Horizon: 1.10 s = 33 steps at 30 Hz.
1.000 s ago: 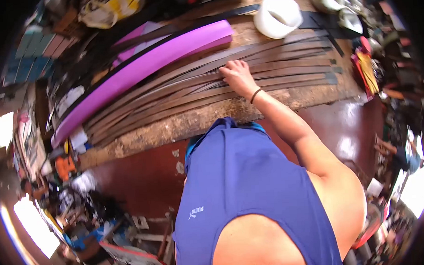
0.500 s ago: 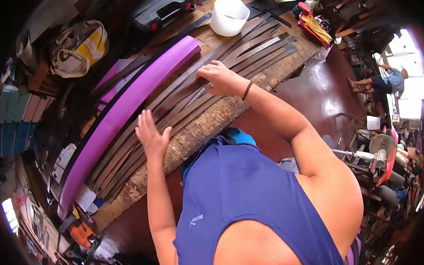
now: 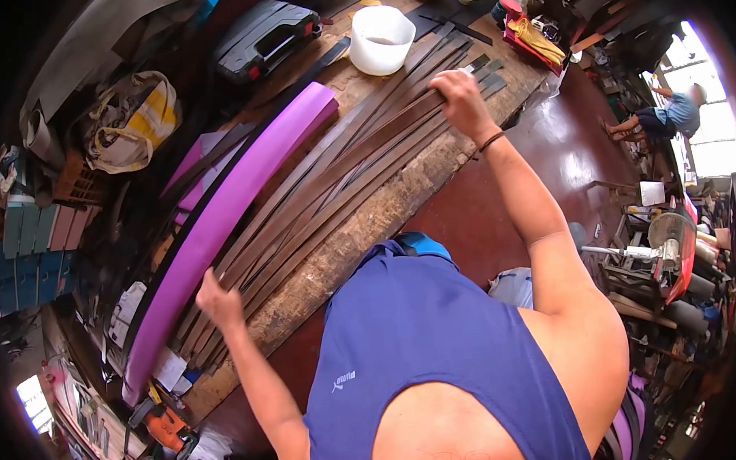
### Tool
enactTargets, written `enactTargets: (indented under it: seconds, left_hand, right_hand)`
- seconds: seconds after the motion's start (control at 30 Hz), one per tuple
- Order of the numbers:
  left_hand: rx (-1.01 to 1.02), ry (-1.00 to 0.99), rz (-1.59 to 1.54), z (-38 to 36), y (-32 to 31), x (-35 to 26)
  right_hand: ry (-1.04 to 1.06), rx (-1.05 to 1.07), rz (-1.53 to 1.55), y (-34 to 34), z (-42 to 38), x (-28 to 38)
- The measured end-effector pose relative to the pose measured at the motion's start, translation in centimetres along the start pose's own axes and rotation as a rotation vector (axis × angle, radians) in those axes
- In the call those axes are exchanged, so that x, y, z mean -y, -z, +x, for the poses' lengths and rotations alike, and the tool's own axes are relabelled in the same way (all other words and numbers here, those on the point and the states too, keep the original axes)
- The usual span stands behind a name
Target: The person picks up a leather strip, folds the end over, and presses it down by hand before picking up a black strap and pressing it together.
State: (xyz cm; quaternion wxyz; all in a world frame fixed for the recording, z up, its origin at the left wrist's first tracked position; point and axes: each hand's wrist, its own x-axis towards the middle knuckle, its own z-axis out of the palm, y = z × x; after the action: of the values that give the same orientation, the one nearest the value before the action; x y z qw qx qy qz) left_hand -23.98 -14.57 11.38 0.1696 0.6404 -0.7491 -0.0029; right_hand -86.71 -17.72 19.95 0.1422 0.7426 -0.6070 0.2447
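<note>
A bundle of long dark strips (image 3: pixel 333 170) lies fanned along the surface (image 3: pixel 360 230), running from its near left end up to its far right corner. The right hand (image 3: pixel 459 97) is at the far right ends of the strips, fingers curled down over them and closed on several at once; a dark band sits on that wrist. The left hand (image 3: pixel 216 298) is at the opposite, near left ends, fingers bent and pressed onto the strips where they bunch together; whether it grips them or only rests on them cannot be told.

Just beside the strips, on their far side, a long purple foam roll (image 3: pixel 221 215) lies parallel to them, touching or almost touching the outermost strip. A white plastic bucket (image 3: pixel 382 39) stands near the far edge of the surface, just beyond the strip ends and close to the right hand. A black tool case (image 3: pixel 268 35) lies to the left of the bucket at the far edge. A yellow and white bag (image 3: pixel 133 116) sits beyond the foam roll, off the far side. An orange power tool (image 3: pixel 164 424) lies below the left end of the surface. Another person (image 3: pixel 668 114) crouches well apart on the floor near the bright opening.
</note>
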Motion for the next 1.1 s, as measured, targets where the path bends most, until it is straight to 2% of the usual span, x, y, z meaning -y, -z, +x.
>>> enactTargets:
  seconds: [0.1,0.17,0.23,0.37,0.4,0.47,0.57,0.67,0.7,0.8,0.83,0.93,1.1]
  left_hand:
    - [-0.066,0.027,0.167,-3.6,3.6,4.8]
    - [-0.065,0.043,0.243,-5.5,5.9,7.5]
    - [0.006,0.077,0.244,-6.4,8.3,7.8]
    - [0.008,0.070,0.314,-6.6,10.7,8.5]
    - [-0.020,0.070,0.341,-6.6,11.2,8.8]
    - [0.015,0.230,0.367,-7.3,12.2,11.0]
    - [-0.066,0.434,0.415,-9.2,13.6,15.5]
    - [-0.051,0.499,0.576,-10.2,15.4,17.7]
    - [-0.021,0.548,0.587,-10.0,15.9,16.7]
    - [0.009,0.528,0.638,-10.3,16.3,16.0]
    - [-0.040,0.475,0.639,-11.2,15.8,16.5]
    - [0.023,0.448,0.741,-14.2,14.3,17.6]
    - [0.265,0.534,0.638,-17.6,10.4,16.2]
  right_hand:
    - [-0.112,-0.116,-0.088,-0.8,-1.5,-8.4]
    - [-0.174,-0.103,-0.098,-0.1,-2.2,-12.2]
    - [-0.189,-0.084,-0.149,0.0,-2.4,-14.2]
    - [-0.201,-0.087,-0.155,-1.5,-2.7,-16.9]
    - [-0.203,-0.087,-0.137,-1.9,-2.7,-17.5]
    - [-0.217,-0.043,-0.116,-3.1,-3.0,-18.1]
    - [-0.246,-0.012,-0.106,-4.2,-4.0,-18.1]
    - [-0.259,-0.014,-0.105,-4.5,-5.0,-17.4]
    - [-0.266,-0.004,-0.115,-4.6,-5.5,-17.3]
    - [-0.308,0.036,-0.141,-3.9,-7.2,-17.3]
    - [-0.323,0.051,-0.148,-3.7,-7.8,-17.5]
    - [-0.345,0.098,-0.239,-3.4,-10.0,-18.1]
    - [-0.390,0.309,-0.393,-3.6,-12.5,-20.2]
